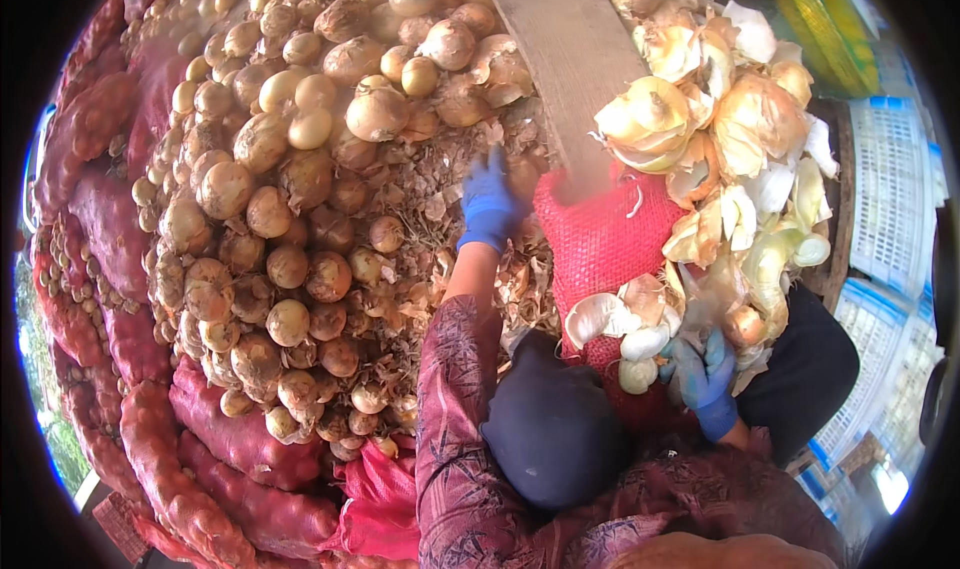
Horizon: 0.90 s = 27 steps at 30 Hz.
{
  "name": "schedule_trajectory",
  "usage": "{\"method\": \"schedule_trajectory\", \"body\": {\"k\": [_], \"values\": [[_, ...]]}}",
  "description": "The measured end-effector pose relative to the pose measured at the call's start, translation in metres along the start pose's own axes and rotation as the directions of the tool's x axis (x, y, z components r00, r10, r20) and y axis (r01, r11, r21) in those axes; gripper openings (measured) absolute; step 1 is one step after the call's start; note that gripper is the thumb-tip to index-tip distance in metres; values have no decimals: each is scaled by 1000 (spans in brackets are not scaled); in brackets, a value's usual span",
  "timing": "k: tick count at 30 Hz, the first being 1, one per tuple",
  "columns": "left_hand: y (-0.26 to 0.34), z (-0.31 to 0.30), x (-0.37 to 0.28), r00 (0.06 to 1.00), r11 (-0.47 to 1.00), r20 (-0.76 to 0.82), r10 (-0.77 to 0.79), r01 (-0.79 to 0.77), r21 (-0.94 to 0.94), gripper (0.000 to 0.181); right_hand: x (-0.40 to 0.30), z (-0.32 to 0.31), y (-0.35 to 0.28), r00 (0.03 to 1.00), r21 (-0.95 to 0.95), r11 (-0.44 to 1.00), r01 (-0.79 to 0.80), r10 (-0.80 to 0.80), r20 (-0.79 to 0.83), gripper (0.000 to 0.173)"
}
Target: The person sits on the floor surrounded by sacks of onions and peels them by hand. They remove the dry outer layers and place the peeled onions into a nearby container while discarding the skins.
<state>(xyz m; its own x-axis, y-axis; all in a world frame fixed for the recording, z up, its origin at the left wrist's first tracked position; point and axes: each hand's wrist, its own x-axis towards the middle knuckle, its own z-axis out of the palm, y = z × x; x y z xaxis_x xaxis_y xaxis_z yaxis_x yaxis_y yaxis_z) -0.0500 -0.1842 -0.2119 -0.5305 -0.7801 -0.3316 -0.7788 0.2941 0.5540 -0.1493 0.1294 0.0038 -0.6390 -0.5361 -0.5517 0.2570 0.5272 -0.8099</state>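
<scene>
My left hand (491,205), in a blue glove, reaches forward over loose onion skins (431,186). Its fingers are apart, and a blurred onion (527,175) lies by its thumb side. My right hand (703,381), in a worn blue glove, is low on the right, below a small brown onion (745,326). Its fingers are bent; whether they grip something is unclear. Pale peeled layers (645,342) lie left of it on a red mesh sack (611,246), which is draped over the end of a wooden plank (566,51). Between my arms is a dark-covered knee (555,426).
A large heap of unpeeled onions (289,265) rises on the left, with filled red mesh sacks (225,486) around it. More onion peelings (757,123) are piled right of the plank. White plastic crates (889,194) and a yellow-green sack (825,33) stand farther right.
</scene>
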Motion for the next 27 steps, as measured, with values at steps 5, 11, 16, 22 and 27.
{"method": "schedule_trajectory", "body": {"k": [5, 11, 16, 22, 27], "values": [[-40, 30, -7, 987, 684, -89, -134, 27, -729, 89, 1, 2, 0, 1000, -37, 999, 26, -26, 8, 18], [-22, 30, -13, 967, 919, -202, 152, -214, -332, 71, 2, 1, 10, 999, 64, 997, 37, -36, -16, 19], [-17, 34, 13, 999, 863, -33, -4, -14, -505, 74, 5, 1, 1, 983, -124, 976, 181, -179, 28, 18], [-32, 28, 4, 991, 504, 96, -90, 129, -854, 71, 8, -32, 62, 946, -239, 916, 323, -316, 70, 28], [-27, -8, -62, 995, -274, 82, -53, 64, -960, 58, 0, -9, 27, 999, 17, 1000, 25, -25, 27, 37]]}}
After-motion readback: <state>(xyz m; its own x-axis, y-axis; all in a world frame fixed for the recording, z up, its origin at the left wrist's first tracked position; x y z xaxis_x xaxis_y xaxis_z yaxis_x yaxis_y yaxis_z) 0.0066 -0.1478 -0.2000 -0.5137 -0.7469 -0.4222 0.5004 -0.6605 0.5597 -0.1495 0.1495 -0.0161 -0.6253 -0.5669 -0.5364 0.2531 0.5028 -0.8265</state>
